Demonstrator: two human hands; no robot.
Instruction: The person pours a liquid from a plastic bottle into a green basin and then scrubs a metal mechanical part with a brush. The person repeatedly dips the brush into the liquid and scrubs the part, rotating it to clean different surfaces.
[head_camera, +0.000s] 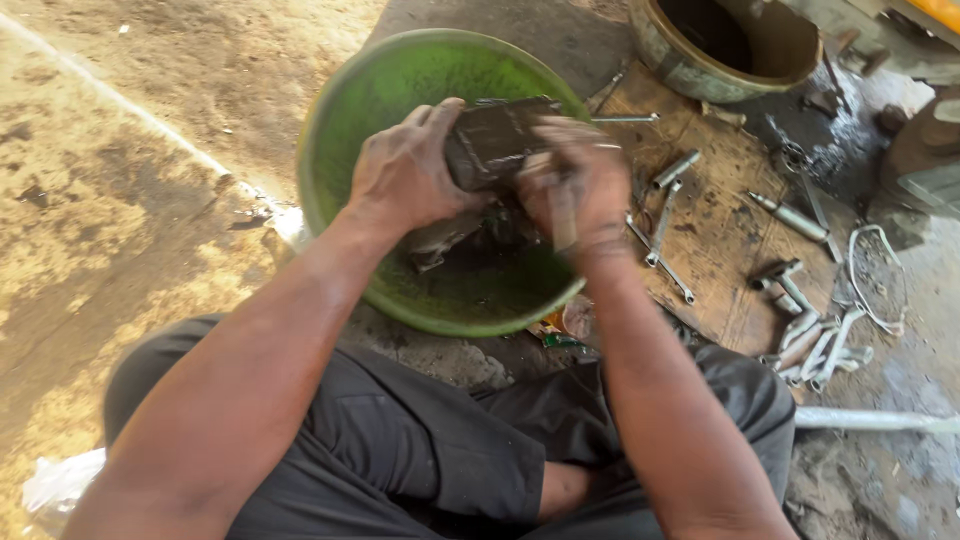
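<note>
A dark, greasy metal part is held over a round green basin with dark liquid at its bottom. My left hand grips the part from its left side. My right hand is closed around a small brush-like tool pressed against the part's right side; it is blurred. Another dirty piece lies in the basin below the hands. I am squatting, with dark trousers at the bottom of the view.
A brown board to the right carries wrenches and socket tools, with a heap of spanners at its near end. A round metal tub stands at the back right. Bare dirt lies to the left.
</note>
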